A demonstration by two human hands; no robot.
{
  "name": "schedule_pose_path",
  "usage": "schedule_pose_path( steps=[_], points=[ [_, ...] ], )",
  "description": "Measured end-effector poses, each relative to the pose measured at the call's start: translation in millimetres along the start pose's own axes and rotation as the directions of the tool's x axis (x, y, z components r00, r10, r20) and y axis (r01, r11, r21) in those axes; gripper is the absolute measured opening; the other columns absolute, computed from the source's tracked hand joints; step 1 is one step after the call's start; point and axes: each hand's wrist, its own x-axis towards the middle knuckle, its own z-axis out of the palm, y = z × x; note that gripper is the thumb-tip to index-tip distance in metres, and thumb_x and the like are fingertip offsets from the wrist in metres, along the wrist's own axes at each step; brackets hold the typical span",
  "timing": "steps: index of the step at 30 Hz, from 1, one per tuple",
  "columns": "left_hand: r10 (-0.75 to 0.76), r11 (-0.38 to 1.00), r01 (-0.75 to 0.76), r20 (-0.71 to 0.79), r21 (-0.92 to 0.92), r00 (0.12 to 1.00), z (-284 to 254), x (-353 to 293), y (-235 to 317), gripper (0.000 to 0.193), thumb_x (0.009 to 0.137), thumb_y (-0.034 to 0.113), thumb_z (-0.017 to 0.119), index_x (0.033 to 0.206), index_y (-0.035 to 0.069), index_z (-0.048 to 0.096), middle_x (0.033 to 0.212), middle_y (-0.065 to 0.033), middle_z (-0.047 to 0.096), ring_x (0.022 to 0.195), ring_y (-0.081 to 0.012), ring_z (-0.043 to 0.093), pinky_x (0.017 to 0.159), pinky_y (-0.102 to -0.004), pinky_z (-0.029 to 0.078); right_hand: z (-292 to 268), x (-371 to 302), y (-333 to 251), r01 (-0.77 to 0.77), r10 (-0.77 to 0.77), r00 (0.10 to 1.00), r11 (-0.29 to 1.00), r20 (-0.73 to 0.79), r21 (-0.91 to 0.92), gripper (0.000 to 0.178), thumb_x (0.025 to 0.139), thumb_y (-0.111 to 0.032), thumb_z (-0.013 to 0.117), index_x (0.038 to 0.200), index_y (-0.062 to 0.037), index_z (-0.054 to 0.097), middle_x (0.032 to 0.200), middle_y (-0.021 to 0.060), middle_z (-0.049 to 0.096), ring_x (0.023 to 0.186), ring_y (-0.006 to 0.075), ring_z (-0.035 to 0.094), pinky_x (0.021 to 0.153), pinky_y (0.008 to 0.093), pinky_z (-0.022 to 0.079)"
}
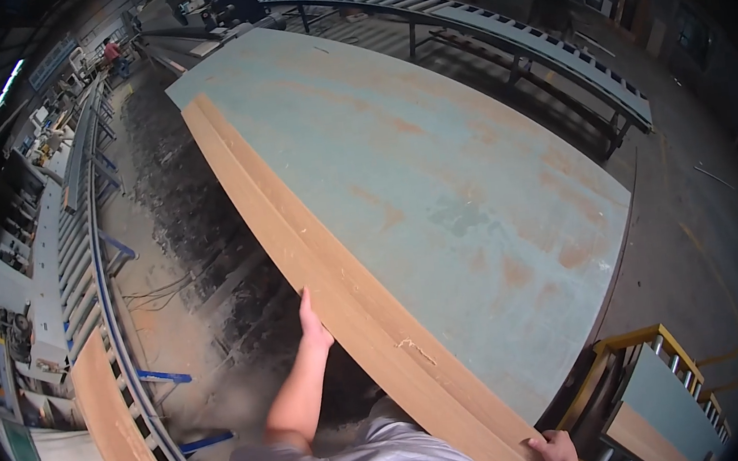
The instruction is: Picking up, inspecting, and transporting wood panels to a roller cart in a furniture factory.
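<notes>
A long light-brown wooden board (323,267) with a stepped face lies along the left side of a large blue-green tabletop (469,157). My left hand (313,322) holds the board's left edge about midway, with the thumb up against it; the other fingers are hidden behind the edge. Near the closest end, my right hand (556,451) grips the right edge, its fingers curled over the wood. Between the two hands a curled wood shaving (416,349) sits on the board.
A roller conveyor (107,258) runs along the left, carrying another wooden board (119,419). A second roller conveyor (491,20) stands beyond the table. At the lower right is a yellow-framed roller stand (664,339) with panels on it. Dark debris (196,213) covers the floor left of the table.
</notes>
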Motion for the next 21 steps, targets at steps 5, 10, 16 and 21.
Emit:
schedule_pose_path(
  steps=[5,10,16,21],
  points=[
    [0.050,0.997,-0.047,-0.063,0.055,0.997,8.3,8.8,5.8,0.072,0.088,0.063,0.035,0.135,0.009,0.036,0.135,-0.0124,0.043,0.123,-0.0315,0.040,0.101,-0.0467,0.034,-31.7,-45.1,-43.1,-0.076,0.055,0.991,0.982,-0.120,-0.174,0.069,0.069,-0.063,0.061,0.086,0.0035,0.063,0.078,0.0254,0.062,0.075,0.0381,0.062,0.065,0.0418,0.047],
    [0.072,0.997,-0.072,0.016,0.028,0.997,27.0,-24.0,1.8,0.067,0.092,0.057,0.032,0.138,0.008,0.033,0.138,-0.0109,0.040,0.125,-0.0301,0.039,0.102,-0.0445,0.033,-41.6,-93.1,-23.9,-0.107,0.019,0.968,0.935,-0.251,-0.339,0.065,0.064,-0.064,0.066,0.083,-0.0021,0.063,0.069,0.0205,0.061,0.067,0.0363,0.061,0.060,0.0434,0.047],
    [0.074,0.997,-0.073,0.059,-0.005,0.996,47.1,-52.4,-14.9,0.071,0.087,0.061,0.041,0.135,0.008,0.036,0.134,-0.0103,0.043,0.119,-0.0296,0.043,0.099,-0.0435,0.036,-9.9,-110.5,57.2,-0.002,-0.230,0.807,0.920,-0.544,-0.392,0.081,0.040,-0.091,0.050,0.044,-0.0098,0.041,0.045,0.0104,0.042,0.042,0.0311,0.046,0.043,0.0402,0.034],
    [0.023,0.993,-0.038,0.126,0.116,0.992,41.6,-46.6,-21.7,0.075,0.086,0.065,0.037,0.134,0.008,0.037,0.135,-0.0107,0.040,0.123,-0.0288,0.039,0.102,-0.0449,0.032,-13.7,-156.2,23.7,0.003,-0.303,0.717,0.902,-0.627,-0.432,0.066,0.051,-0.073,0.066,0.051,-0.0115,0.041,0.051,0.0062,0.045,0.047,0.0267,0.049,0.044,0.0357,0.036]
  ],
)
